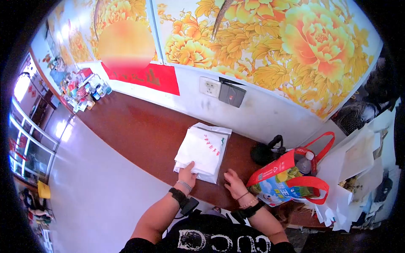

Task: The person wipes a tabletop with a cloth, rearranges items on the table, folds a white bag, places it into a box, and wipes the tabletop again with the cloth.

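A folded white cloth item point(194, 149) in a clear plastic bag point(214, 175) lies on the brown tabletop, with red and green printing on its upper right part. At its near left corner, my left hand point(187, 177) grips the edge, thumb on top and the other fingers partly hidden. My right hand point(235, 184) is just right of the bag, low over the table, its fingers slightly bent and apart with nothing in them. Beside that hand stands a red and blue shopping bag point(274, 181) with a bottle point(304, 162) inside.
A black object point(263, 154) sits by the wall behind the shopping bag. White sheets and bags point(341, 181) pile up at the right. Small bottles and boxes point(88, 90) crowd the table's far left end. A socket point(210, 87) is on the wall.
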{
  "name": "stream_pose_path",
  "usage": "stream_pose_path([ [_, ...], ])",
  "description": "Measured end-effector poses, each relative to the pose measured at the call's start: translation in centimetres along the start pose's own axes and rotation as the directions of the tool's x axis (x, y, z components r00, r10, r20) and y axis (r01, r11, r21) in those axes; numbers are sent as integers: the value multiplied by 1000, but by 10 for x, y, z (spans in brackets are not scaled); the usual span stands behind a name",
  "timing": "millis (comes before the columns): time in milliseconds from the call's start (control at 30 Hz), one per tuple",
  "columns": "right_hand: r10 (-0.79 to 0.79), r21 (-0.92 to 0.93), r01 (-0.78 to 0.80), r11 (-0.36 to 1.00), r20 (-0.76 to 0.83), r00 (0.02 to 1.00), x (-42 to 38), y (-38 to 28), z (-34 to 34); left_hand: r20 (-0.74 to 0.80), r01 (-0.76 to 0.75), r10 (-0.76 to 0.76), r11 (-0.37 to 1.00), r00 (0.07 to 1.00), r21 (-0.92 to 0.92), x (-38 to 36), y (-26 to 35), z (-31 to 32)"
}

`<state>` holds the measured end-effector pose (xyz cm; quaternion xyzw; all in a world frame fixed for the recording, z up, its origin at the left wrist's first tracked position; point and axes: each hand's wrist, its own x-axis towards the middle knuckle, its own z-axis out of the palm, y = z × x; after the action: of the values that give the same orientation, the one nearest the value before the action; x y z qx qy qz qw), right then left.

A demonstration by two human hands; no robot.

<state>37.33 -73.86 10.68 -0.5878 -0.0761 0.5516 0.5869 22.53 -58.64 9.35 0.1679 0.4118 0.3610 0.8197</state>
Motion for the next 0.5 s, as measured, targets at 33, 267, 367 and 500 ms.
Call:
stream_pose_path([
  [33,27,-11,-27,1000,34,999,3,-2,3,-28,3,-1,998,1000,70,4,-3,-2],
  [267,-19,-23,18,1000,-36,999,26,-2,10,-189,37,38,925,981,378,-37,36,-14],
  [367,60,15,-58,998,-132,989,39,-14,14,-53,-294,423,709,905,640,7,55,-64],
  [500,-28,-54,17,998,-215,976,52,-21,32,43,-116,129,638,991,761,32,104,-13],
])
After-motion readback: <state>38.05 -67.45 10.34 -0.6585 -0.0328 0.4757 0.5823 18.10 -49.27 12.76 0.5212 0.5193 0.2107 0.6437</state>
